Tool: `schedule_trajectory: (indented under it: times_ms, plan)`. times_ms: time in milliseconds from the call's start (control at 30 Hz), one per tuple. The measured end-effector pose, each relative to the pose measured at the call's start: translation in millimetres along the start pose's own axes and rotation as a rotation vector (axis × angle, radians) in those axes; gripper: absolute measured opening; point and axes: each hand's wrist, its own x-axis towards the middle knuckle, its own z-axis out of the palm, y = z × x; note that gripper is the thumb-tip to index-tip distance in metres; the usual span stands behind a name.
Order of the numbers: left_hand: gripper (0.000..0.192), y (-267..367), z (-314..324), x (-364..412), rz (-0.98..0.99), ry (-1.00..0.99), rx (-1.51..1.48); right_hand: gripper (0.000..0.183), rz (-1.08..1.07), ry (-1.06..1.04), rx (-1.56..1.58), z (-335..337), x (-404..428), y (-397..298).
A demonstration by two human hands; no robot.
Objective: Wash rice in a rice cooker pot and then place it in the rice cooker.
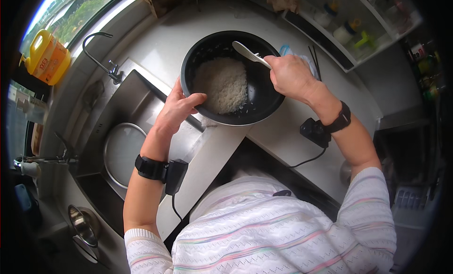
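Observation:
A black rice cooker inner pot [262, 104] is tilted towards me above the counter's corner, beside the sink. Cooked rice [226, 84] sits in a mound on the left of its bottom, with loose grains scattered on the dark wall. My left hand [180, 109] grips the pot's left rim, the thumb hooked over the inside. In my right hand [292, 75] is the handle of a white rice paddle [247, 52]. The paddle's blade points up and left over the pot's far inner wall, with a few grains stuck on it, apart from the mound.
A stainless steel sink [141, 86] holds a round, pale-bottomed vessel [125, 153] at left. Behind it stand a slim tap [95, 52] and a yellow pump bottle [49, 58]. Chopsticks [314, 63] lie right of the pot. Metal bowls [83, 224] stand at lower left.

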Motion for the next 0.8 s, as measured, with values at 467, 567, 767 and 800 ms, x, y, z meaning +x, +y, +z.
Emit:
schedule_trajectory:
  times_ms: [467,567,767,800]
  plan:
    - [0.055,7.4,7.1,1.8,-0.015,0.022,0.069,0.016,0.075,-0.033,-0.044,-0.3,0.4,4.0]
    - [0.055,10.3,10.4,4.6,-0.001,-0.005,0.063,0.016,-0.026,-0.004,-0.001,22.2,13.7,-8.2]
    - [0.054,8.2,4.9,0.3,-0.009,0.024,0.066,0.01,-0.052,0.076,0.116,16.8,3.1,-0.1]
    - [0.054,8.8,6.1,2.0,-0.005,0.02,0.068,0.011,-0.047,0.083,0.109,17.9,1.1,4.0]
